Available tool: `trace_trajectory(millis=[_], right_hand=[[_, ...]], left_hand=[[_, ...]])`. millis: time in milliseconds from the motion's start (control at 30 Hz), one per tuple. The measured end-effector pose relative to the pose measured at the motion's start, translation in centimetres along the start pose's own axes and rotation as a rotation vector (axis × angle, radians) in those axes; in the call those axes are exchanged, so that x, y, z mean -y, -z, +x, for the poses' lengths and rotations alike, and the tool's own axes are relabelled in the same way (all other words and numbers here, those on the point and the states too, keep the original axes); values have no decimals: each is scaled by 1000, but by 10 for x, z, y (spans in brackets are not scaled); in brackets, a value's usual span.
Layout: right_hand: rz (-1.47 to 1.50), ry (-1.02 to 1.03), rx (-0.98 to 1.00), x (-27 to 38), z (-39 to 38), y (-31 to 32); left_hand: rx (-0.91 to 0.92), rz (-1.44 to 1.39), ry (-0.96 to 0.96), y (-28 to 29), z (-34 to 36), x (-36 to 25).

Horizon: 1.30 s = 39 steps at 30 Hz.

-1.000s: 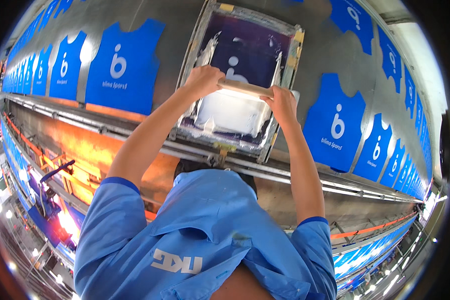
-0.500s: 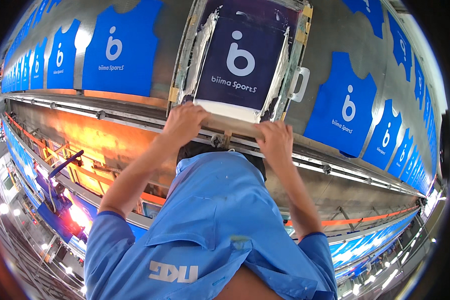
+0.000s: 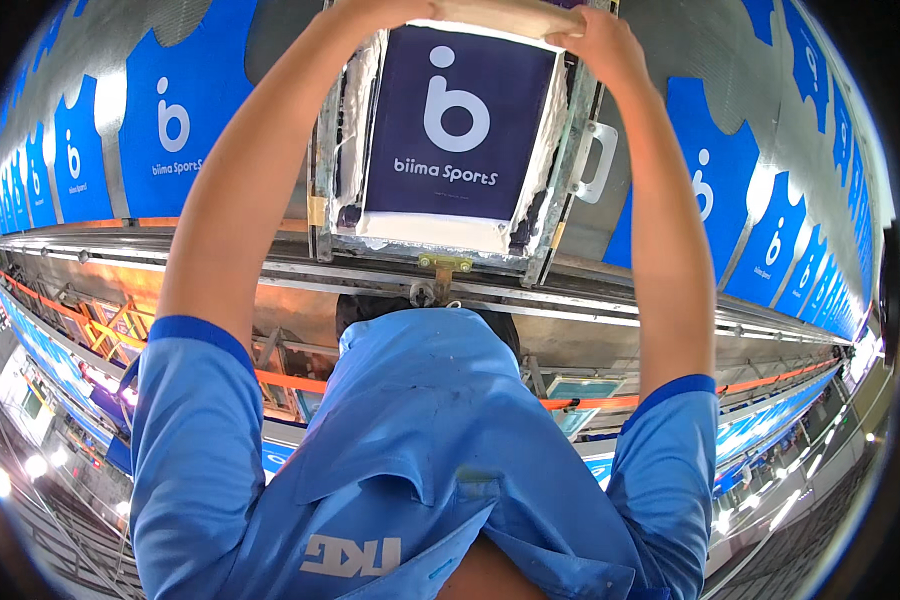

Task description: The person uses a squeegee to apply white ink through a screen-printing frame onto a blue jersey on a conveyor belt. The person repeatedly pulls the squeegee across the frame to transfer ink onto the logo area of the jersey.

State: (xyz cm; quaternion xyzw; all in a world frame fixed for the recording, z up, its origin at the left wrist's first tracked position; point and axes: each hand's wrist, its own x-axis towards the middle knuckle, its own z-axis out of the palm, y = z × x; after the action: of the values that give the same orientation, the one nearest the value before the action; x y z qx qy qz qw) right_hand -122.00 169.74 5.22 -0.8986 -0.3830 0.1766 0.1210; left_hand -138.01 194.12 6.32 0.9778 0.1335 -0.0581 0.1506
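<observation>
Both arms reach forward across a screen-printing frame [image 3: 567, 200] with a dark purple mesh [image 3: 520, 110] and a pale logo showing in it. My left hand [image 3: 385, 12] and my right hand [image 3: 607, 45] are closed on opposite ends of a wooden squeegee [image 3: 510, 15] at the far end of the mesh. The top of the picture cuts off part of my left hand. White ink [image 3: 430, 230] lies in a thick band along the near edge and is smeared up both sides.
Printed blue garment pieces [image 3: 170, 130] lie in a row on the grey table to the left, with more blue pieces [image 3: 695, 150] to the right. A white handle [image 3: 598, 165] juts from the frame's right side. A metal rail [image 3: 370, 284] runs along the table's near edge.
My hands have pushed the squeegee from the frame's near end to its far end. Both forearms are now stretched out along the sides, and the view has shifted slightly.
</observation>
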Motion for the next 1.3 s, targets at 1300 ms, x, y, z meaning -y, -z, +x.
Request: trace_trajectory(millis=[1300], right_hand=[[117, -14, 2, 26, -113, -47]], left_hand=[[105, 27, 65, -27, -120, -35]])
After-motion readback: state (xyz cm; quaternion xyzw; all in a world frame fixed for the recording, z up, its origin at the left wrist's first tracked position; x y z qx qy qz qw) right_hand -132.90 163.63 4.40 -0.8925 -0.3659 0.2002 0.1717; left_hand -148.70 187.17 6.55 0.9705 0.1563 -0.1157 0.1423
